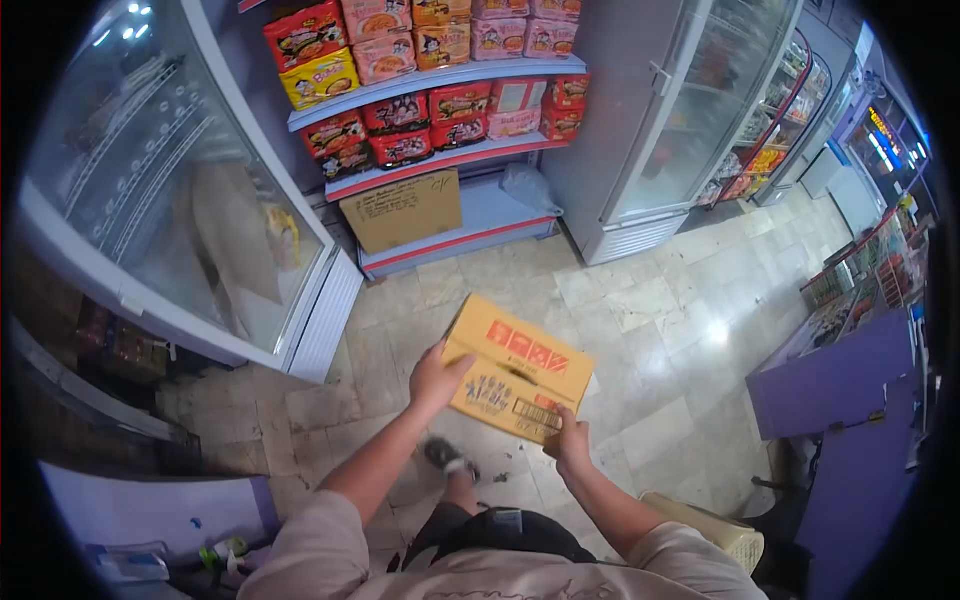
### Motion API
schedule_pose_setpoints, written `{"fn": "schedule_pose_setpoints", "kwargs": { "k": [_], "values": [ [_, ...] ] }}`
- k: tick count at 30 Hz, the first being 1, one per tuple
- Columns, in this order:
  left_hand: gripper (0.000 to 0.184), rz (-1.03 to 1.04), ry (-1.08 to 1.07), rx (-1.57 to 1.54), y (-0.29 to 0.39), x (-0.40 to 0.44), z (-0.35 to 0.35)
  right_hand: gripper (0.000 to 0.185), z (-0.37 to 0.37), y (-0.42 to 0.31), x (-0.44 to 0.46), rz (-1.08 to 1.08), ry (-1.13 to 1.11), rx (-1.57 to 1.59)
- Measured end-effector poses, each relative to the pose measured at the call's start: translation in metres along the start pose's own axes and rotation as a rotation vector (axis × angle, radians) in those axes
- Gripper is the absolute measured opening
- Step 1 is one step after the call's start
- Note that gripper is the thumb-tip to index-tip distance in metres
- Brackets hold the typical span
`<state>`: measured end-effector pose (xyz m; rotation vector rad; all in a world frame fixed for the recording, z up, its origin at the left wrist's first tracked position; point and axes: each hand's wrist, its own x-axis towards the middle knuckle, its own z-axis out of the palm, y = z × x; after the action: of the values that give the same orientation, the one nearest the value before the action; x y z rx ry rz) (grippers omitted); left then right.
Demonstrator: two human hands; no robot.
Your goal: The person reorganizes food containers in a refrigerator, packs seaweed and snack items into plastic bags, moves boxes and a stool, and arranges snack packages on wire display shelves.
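Here, both hands (pixel 438 380) (pixel 571 440) hold a yellow carton (pixel 520 362) by opposite sides — arms (pixel 374 452) outstretched.

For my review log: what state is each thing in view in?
Left hand: gripping orange box, left side
Right hand: gripping its right side
Orange box: held up, looks closed
Cardboard box: standing on bottom shelf
Plastic bag: crumpled
Noodle packs: stacked
Right fridge door: looks shut
Left fridge door: hard to tell
Sign: lit

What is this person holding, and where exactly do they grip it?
A yellow cardboard box: the left hand grips its left side, the right hand its near right corner.
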<state>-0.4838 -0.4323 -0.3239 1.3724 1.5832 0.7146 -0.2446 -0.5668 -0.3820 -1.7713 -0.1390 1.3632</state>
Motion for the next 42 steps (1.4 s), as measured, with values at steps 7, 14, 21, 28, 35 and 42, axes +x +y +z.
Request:
{"fn": "schedule_pose_setpoints", "kwargs": {
  "k": [7, 14, 21, 28, 35, 42],
  "values": [
    [0.057, 0.416, -0.037, 0.359, 0.137, 0.244, 0.032, 0.063, 0.104, -0.128, 0.102, 0.046, -0.039, 0.31],
    [0.072, 0.511, -0.197, 0.631, 0.205, 0.413, 0.076, 0.068, 0.198, -0.2, 0.222, 0.094, -0.216, 0.533],
    [0.077, 0.462, -0.268, 0.617, 0.151, 0.541, 0.11, 0.071, 0.251, -0.203, 0.385, 0.079, -0.315, 0.746],
    [0.085, 0.556, -0.403, 0.741, 0.123, 0.568, 0.122, 0.084, 0.299, -0.144, 0.501, 0.222, -0.314, 0.802],
    [0.098, 0.515, -0.63, 0.957, 0.034, 0.614, 0.125, 0.095, 0.362, -0.156, 0.612, 0.421, -0.288, 0.54],
    [0.088, 0.74, -0.68, 1.149, -0.054, 0.676, 0.124, 0.096, 0.416, -0.2, 0.667, 0.362, -0.5, 0.442]
  ]
}}
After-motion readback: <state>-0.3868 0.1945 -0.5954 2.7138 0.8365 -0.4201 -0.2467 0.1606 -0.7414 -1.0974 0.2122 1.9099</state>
